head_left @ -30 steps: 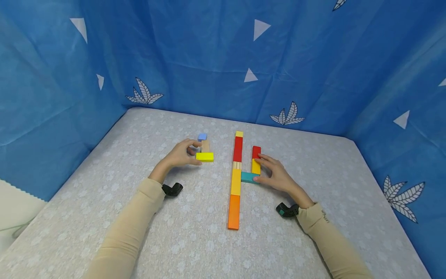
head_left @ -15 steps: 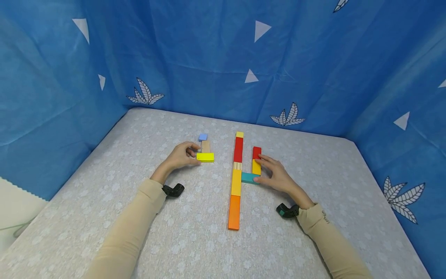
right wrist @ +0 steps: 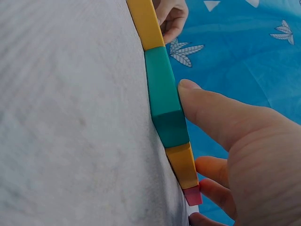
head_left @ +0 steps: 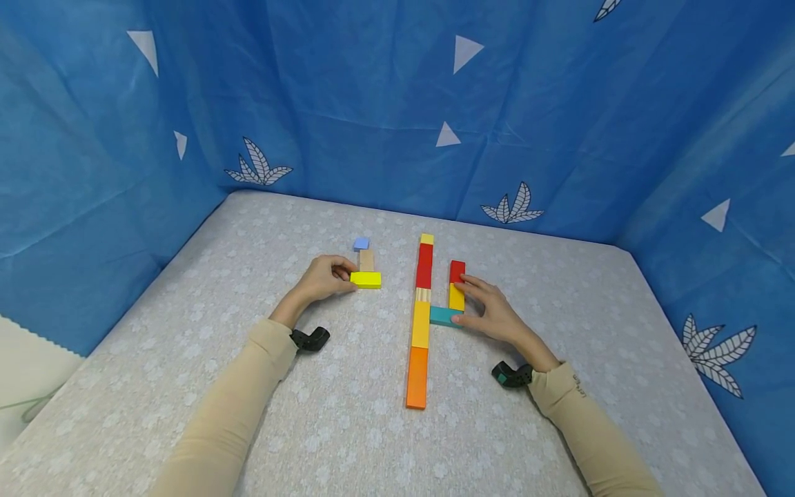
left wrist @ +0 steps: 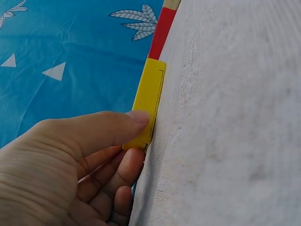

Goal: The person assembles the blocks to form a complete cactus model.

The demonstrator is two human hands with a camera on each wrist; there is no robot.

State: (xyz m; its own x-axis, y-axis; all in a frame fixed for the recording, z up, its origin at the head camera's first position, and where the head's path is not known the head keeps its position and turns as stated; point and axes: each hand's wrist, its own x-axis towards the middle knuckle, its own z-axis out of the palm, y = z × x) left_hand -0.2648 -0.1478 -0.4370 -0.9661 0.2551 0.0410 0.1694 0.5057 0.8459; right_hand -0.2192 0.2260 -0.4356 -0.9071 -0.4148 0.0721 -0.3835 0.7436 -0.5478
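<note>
My left hand (head_left: pixel 323 279) pinches the left end of a bright yellow block (head_left: pixel 368 279), thumb on its near side in the left wrist view. Behind that block lie a plain wood block (head_left: pixel 366 260) and a small blue block (head_left: pixel 361 244). On the other side, my right hand (head_left: pixel 497 314) rests with relaxed fingers over an L of blocks. Its thumb tip is right at the teal block (right wrist: pixel 162 84). The fingertips reach the amber block (head_left: pixel 456 298) and overlap the small red block (head_left: pixel 457 268) behind it.
Between the hands, a long straight row runs away from me: an orange block (head_left: pixel 417 378), an amber block (head_left: pixel 420 324), a ridged wood piece (head_left: pixel 423 295), a long red block (head_left: pixel 424 266) and a pale yellow one (head_left: pixel 426 239). A blue curtain (head_left: pixel 373 103) hangs behind the cloth-covered table (head_left: pixel 348 428).
The left thumb and fingers have closed in on the end of the bright yellow block. The right hand and the blocks stay where they were.
</note>
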